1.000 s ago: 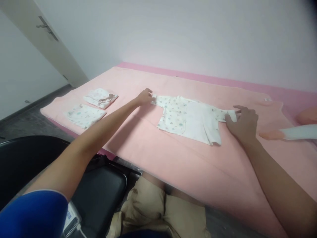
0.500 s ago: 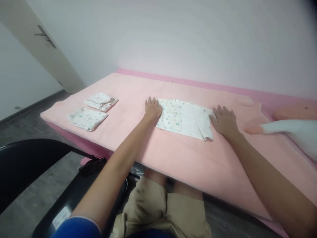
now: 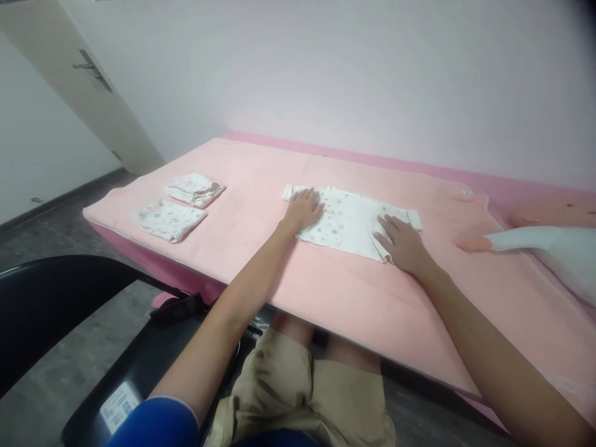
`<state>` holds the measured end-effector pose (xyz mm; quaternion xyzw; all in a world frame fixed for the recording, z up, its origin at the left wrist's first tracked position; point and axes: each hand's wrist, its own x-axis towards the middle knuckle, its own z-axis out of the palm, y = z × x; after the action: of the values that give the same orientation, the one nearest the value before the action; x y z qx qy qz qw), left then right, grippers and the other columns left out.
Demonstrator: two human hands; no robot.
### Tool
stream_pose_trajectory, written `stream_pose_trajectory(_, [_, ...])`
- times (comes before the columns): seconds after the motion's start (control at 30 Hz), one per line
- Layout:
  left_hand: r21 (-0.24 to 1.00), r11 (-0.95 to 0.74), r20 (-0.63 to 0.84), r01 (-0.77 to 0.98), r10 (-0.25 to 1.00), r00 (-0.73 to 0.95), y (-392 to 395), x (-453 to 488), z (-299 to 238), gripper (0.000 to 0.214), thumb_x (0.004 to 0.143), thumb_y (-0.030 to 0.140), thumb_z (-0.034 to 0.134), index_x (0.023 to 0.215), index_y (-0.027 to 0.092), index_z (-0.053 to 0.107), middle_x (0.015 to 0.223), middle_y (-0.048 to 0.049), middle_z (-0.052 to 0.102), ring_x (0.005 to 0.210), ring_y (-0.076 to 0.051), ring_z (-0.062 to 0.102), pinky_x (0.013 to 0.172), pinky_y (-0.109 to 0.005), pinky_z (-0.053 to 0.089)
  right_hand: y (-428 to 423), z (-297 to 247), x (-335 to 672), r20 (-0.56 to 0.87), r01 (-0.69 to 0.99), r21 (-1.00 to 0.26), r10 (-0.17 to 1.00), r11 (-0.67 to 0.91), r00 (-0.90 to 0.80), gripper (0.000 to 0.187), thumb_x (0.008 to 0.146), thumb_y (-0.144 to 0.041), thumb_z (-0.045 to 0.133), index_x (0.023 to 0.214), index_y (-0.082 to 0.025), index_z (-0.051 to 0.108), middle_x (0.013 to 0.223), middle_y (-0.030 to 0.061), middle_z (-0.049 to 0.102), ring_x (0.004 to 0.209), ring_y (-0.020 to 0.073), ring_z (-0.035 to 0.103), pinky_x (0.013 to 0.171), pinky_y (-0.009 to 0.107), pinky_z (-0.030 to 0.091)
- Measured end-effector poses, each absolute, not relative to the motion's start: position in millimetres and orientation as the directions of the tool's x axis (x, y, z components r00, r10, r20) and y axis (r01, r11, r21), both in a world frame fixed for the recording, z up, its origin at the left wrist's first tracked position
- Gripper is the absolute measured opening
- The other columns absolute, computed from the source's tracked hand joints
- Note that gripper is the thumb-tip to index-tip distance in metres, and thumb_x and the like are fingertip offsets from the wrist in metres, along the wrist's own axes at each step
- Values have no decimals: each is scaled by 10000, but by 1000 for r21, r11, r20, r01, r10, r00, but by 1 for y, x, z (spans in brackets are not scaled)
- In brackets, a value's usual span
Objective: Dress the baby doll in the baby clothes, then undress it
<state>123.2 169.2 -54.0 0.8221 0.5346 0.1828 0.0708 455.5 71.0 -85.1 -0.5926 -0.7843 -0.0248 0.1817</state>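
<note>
Since a moment ago, I see both hands shift inward from the garment's outer edges onto its body, leaving the two cuffs uncovered. The small white cotton baby top with a pastel print [image 3: 358,220] lies spread flat, sleeves out to the sides, on the pale pink soft cloth [image 3: 261,189] that covers the deeper-pink worktop [image 3: 274,141]. From my head view, the left hand [image 3: 303,211] rests palm down over the printed left side, its fingers slightly apart. The right hand [image 3: 401,244] lies over the lower right side with its fingers spread; I cannot tell how firmly either one presses. Well to the left, I have two folded white printed cloth bundles [image 3: 195,188], one just behind the other. At the far right lies a doll-like figure with a white sleeve and peach-coloured limbs [image 3: 521,238], apart from the right hand.
</note>
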Motion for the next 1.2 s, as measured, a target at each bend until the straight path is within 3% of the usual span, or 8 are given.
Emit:
stream_pose_trajectory(0.13, [303, -448, 111, 841, 893, 436, 164, 123, -54, 719, 1055, 593, 284, 1624, 167, 392, 1742, -113, 267, 1619, -303, 218, 1322, -494, 121, 66, -82, 453, 304, 932, -170, 917, 320, -259, 639, 1064, -600, 314, 1549, -246, 531, 1625, 126, 481, 1502, 350, 428, 1245, 595, 304])
stream_pose_trajectory(0.37, [280, -475, 84, 834, 878, 472, 169, 112, -51, 692, 1070, 579, 248, 1644, 210, 366, 1746, -77, 263, 1610, -290, 245, 1306, -480, 180, 53, -76, 442, 173, 942, -175, 951, 286, -257, 710, 1068, -656, 241, 1652, -276, 378, 1732, 129, 286, 1605, 341, 246, 1291, 619, 193])
stream_pose_trajectory(0.6, [190, -490, 84, 851, 871, 483, 149, 128, -46, 686, 1073, 526, 235, 1612, 138, 404, 1748, -111, 244, 1630, -281, 188, 1328, -475, 118, 50, -78, 443, 120, 943, -193, 961, 270, -250, 779, 1011, -735, 334, 1692, -368, 241, 1776, 47, 158, 1624, 365, 172, 1293, 629, 224])
stream_pose_trajectory(0.73, [259, -491, 35, 832, 865, 500, 125, 139, -50, 813, 1044, 657, 194, 1683, 156, 238, 1769, -101, 150, 1648, -261, 114, 1343, -471, 80, 52, -81, 445, 116, 945, -193, 963, 264, -245, 806, 1002, -751, 345, 1695, -356, 231, 1777, 67, 144, 1624, 374, 164, 1290, 639, 218])
stream_pose_trajectory(0.93, [280, -488, 40, 827, 867, 497, 113, 138, -53, 836, 1026, 704, 182, 1700, 209, 178, 1778, -65, 93, 1653, -267, 59, 1342, -509, 48, 54, -83, 444, 134, 943, -202, 961, 266, -242, 795, 996, -745, 366, 1689, -376, 239, 1773, 52, 172, 1613, 386, 205, 1276, 645, 249])
stream_pose_trajectory(1.03, [272, -493, 61, 826, 866, 497, 113, 136, -53, 814, 1034, 687, 195, 1689, 203, 217, 1777, -80, 120, 1652, -273, 79, 1339, -510, 57, 49, -77, 439, 131, 949, -196, 966, 247, -224, 808, 999, -751, 351, 1680, -322, 285, 1758, 97, 217, 1604, 387, 231, 1275, 638, 241])
stream_pose_trajectory(1.13, [261, -510, 90, 819, 858, 506, 114, 137, -51, 783, 1042, 658, 249, 1650, 167, 308, 1760, -125, 203, 1636, -297, 156, 1331, -513, 79, 39, -67, 436, 185, 938, -206, 952, 280, -244, 769, 1015, -720, 360, 1632, -261, 385, 1696, 143, 357, 1561, 393, 322, 1262, 624, 261])
stream_pose_trajectory(1.2, [240, -516, 129, 822, 856, 500, 117, 140, -48, 680, 1048, 589, 318, 1557, 157, 447, 1697, -147, 360, 1581, -310, 294, 1321, -513, 109, 31, -61, 437, 265, 917, -269, 938, 293, -222, 670, 1022, -678, 398, 1533, -256, 500, 1568, 142, 529, 1457, 383, 466, 1214, 599, 343])
